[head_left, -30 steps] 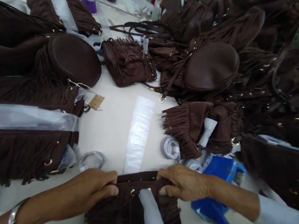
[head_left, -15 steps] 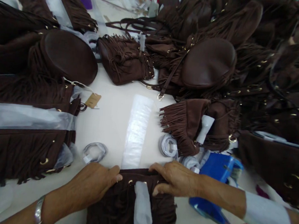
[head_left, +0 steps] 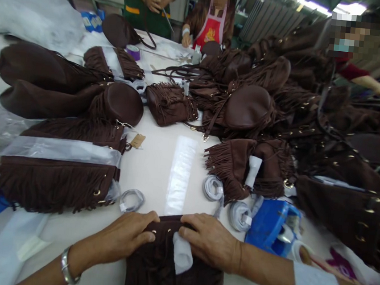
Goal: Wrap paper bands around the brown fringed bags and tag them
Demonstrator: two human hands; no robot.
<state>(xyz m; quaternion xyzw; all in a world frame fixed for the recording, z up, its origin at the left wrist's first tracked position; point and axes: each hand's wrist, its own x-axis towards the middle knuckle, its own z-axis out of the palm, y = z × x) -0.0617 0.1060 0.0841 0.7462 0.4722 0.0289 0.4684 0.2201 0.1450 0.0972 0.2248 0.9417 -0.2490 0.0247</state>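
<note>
A dark brown fringed bag [head_left: 176, 280] lies at the near edge of the table, its top opening facing away from me. My left hand [head_left: 127, 235] pinches the top rim at the left. At the right of the same rim, my right hand [head_left: 210, 241] grips with the fingers over the edge. A white foam wrap [head_left: 182, 254] hangs at the bag's front, close to my right fingers. Just past the rim lies a flat clear plastic strip [head_left: 180, 175]. Rolled wrapped straps lie on both sides, one coil [head_left: 131, 199] at left and another [head_left: 213, 188] at right.
Another fringed bag [head_left: 59, 174] with a plastic band lies at left, a paper tag [head_left: 138, 141] beside it. Brown bags [head_left: 250, 108] are heaped at right and back. A blue container [head_left: 271, 226] stands at right. Co-workers, one in a red apron [head_left: 210, 30], stand beyond the table.
My view has tilted up, bringing co-workers into sight. Both hands still hold the bag's rim and are now closer together. The foam wrap looks more bent.
</note>
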